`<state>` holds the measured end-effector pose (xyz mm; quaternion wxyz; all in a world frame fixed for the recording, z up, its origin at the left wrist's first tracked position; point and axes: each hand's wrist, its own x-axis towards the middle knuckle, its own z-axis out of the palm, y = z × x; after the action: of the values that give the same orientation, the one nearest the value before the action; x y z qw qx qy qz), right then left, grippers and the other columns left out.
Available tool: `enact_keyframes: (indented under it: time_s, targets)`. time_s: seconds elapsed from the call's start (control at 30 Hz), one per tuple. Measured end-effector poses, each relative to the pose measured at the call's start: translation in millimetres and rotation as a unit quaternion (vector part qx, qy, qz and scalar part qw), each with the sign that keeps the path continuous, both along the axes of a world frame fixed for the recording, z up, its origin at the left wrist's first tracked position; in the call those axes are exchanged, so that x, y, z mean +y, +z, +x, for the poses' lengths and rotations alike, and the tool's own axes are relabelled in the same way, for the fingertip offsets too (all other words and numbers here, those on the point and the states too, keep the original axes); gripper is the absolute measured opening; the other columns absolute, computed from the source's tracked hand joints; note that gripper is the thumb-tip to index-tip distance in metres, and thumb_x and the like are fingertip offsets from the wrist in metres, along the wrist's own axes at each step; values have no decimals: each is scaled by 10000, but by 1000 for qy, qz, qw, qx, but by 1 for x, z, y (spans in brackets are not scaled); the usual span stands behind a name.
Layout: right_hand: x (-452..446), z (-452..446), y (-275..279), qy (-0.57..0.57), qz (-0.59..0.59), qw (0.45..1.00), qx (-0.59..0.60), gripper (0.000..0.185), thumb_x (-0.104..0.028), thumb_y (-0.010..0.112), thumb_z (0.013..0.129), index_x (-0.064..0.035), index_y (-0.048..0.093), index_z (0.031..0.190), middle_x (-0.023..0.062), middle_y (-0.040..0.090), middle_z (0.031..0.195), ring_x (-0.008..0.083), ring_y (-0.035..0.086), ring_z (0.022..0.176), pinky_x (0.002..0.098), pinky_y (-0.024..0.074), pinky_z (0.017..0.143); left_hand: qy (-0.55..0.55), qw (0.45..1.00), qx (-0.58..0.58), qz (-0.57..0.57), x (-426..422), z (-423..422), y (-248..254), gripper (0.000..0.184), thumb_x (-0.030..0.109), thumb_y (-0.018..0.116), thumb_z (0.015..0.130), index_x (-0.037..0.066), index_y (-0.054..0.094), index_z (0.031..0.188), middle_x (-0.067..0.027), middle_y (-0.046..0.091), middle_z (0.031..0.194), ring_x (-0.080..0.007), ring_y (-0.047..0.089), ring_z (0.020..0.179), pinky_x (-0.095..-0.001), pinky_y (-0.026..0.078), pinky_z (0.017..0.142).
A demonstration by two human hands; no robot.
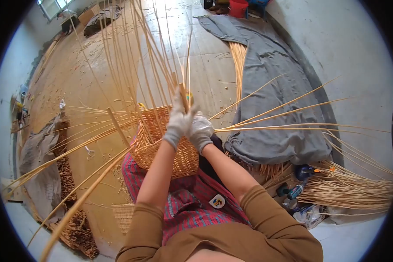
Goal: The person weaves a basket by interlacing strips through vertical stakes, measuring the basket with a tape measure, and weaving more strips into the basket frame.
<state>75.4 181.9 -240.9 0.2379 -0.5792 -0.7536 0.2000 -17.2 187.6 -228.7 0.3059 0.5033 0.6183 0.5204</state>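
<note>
A partly woven wicker basket (185,159) rests on my lap over a striped red cloth (137,179), with long canes (113,65) rising and fanning out from it. Both hands wear pale gloves. My left hand (178,118) is closed around an upright wooden stake (183,94) at the basket's far right corner. Beside it, touching the same spot, is my right hand (198,126), its fingers bent at the stake and canes; exactly what they pinch is hidden. Another thick stake (118,127) leans out at the basket's left side.
Grey cloth (270,96) covers cane bundles on the right. Loose canes (349,192), a blue spray bottle (303,171) and tools lie at lower right. Bundled sticks (67,174) under cloth stand left. A red bucket (238,8) is at the back; a person (67,21) is at far left.
</note>
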Motion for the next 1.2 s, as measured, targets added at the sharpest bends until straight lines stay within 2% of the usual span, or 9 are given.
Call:
enact_keyframes:
  time_s: [0.43,0.5,0.63,0.67,0.73,0.8,0.9,1.0,1.2]
  targets:
    - [-4,-2,37,-27,-69,997,-31,600,-386,728,814,-109,550,1317,182,605,1249,337,617,1117,401,503,927,202,959,-200,-12,-215,-134,-38,115,32,624,942,1,643,1051,-63,680,966,-147,656,872,-264,530,846]
    - [-39,-37,35,16,182,881,436,633,-403,738,814,-57,547,1309,181,563,1291,325,565,1178,397,453,1004,228,967,-110,1,-216,-170,-46,231,44,657,916,23,606,1140,-48,665,1011,-145,647,861,-264,529,815]
    - [-155,-116,69,433,154,848,264,207,-130,557,857,-75,628,1044,180,649,1064,342,611,1078,451,466,978,11,931,-347,-110,-195,-207,-57,355,73,743,855,87,588,1174,24,602,997,-111,588,855,-257,499,787]
    - [-185,-152,87,433,148,874,-166,167,-150,520,869,-115,634,986,174,656,923,360,655,902,463,523,857,-35,988,-123,-91,-188,-189,-29,333,74,763,836,125,600,1122,63,548,908,-93,546,826,-220,463,734]
    - [-197,-144,80,545,81,832,68,249,-123,498,866,-191,635,1064,157,657,828,338,669,731,474,537,655,-122,967,-152,-161,-175,-216,-49,350,104,826,779,160,607,1047,52,564,1017,-100,531,944,-264,446,824]
    - [-167,-144,86,490,92,865,57,337,-109,509,874,-202,593,1187,168,666,862,331,681,772,458,539,666,-83,931,-318,-157,-180,-228,-78,338,97,847,751,131,615,995,50,574,1012,-95,535,946,-269,446,861]
    - [-83,-120,4,244,144,847,450,309,31,571,861,-107,556,1137,72,647,860,227,667,756,374,563,723,-35,972,-148,-178,-178,-206,-50,370,78,855,733,88,607,1008,41,586,870,-79,566,801,-249,520,764]
    - [-46,-51,-17,-46,-256,795,548,78,-42,636,936,-75,565,935,72,685,886,126,656,750,255,562,625,-28,984,-123,-128,-178,-199,-55,463,62,855,730,71,583,1104,25,572,853,-86,549,756,-251,516,673]
    - [-49,-36,-40,22,-241,756,608,128,-63,676,921,-87,565,982,76,695,910,165,692,826,271,593,671,249,963,-100,22,-229,-133,-91,362,-15,618,910,16,513,1255,-105,617,1151,-218,600,1065,-328,481,962]
